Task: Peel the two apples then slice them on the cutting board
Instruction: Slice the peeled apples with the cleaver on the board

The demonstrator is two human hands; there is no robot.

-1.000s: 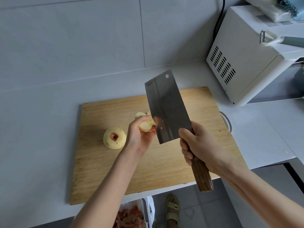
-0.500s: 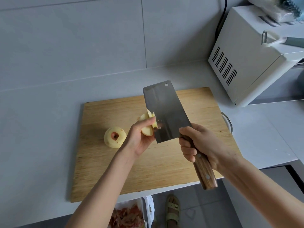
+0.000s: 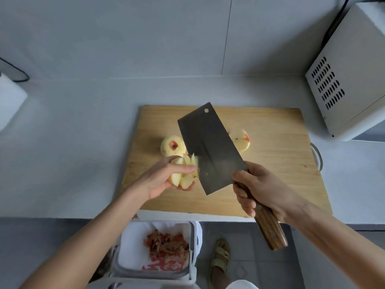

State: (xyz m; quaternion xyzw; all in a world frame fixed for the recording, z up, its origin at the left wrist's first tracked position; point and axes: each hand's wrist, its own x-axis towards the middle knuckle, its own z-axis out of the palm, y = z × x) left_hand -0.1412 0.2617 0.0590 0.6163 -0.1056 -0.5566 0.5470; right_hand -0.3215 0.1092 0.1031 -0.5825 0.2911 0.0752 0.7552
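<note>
My left hand (image 3: pixel 160 180) holds a bunch of peeled apple slices (image 3: pixel 183 176) just above the wooden cutting board (image 3: pixel 277 174), thumb across them. My right hand (image 3: pixel 262 190) grips the wooden handle of a cleaver (image 3: pixel 210 147), whose broad blade tilts up and left, its edge against the slices. A whole peeled apple (image 3: pixel 171 146) with a reddish stem hollow sits on the board behind my left hand. Another peeled apple piece (image 3: pixel 241 140) lies on the board to the right, partly hidden by the blade.
A white microwave (image 3: pixel 350 80) stands at the right on the white counter (image 3: pixel 73 132). Below the counter edge, a lined bin (image 3: pixel 158 247) holds red apple peels. A sandalled foot (image 3: pixel 220 255) is on the floor beside it. A white object (image 3: pixel 10 99) sits at far left.
The camera has tilted down and shifted, showing the bin and floor. The slices in my left hand have fanned apart more, and an apple piece now shows right of the blade.
</note>
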